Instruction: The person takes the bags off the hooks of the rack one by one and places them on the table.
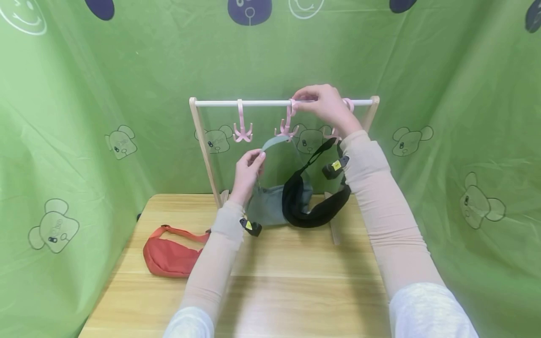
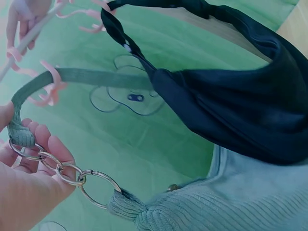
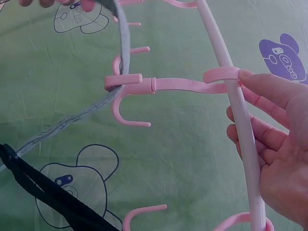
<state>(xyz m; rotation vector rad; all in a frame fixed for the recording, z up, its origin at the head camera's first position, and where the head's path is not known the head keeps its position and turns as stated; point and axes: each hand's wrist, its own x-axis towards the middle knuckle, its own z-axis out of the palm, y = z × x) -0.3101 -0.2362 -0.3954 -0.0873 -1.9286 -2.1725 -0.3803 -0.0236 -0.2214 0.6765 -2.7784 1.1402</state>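
Note:
My left hand (image 1: 246, 174) pinches the green strap (image 2: 96, 77) of a grey-green shoulder bag (image 1: 267, 207), close to its silver ring chain (image 2: 72, 174). That strap loops over a prong of the middle pink hook (image 3: 183, 85), and the bag hangs below it. Up at the white rod (image 1: 266, 103), my right hand (image 1: 325, 104) grips the top of this same hook, thumb against its curved end and the other fingers behind the rod. To the right hangs a black bag (image 1: 314, 219) from another pink hook (image 1: 334, 136), overlapping the grey-green bag.
A red bag (image 1: 166, 257) with an orange strap lies on the wooden table (image 1: 287, 295) at left. Another pink hook (image 1: 241, 115) hangs bare on the rod's left part. Wooden posts (image 1: 203, 145) support the rod. Green printed curtains (image 1: 139, 61) surround the table.

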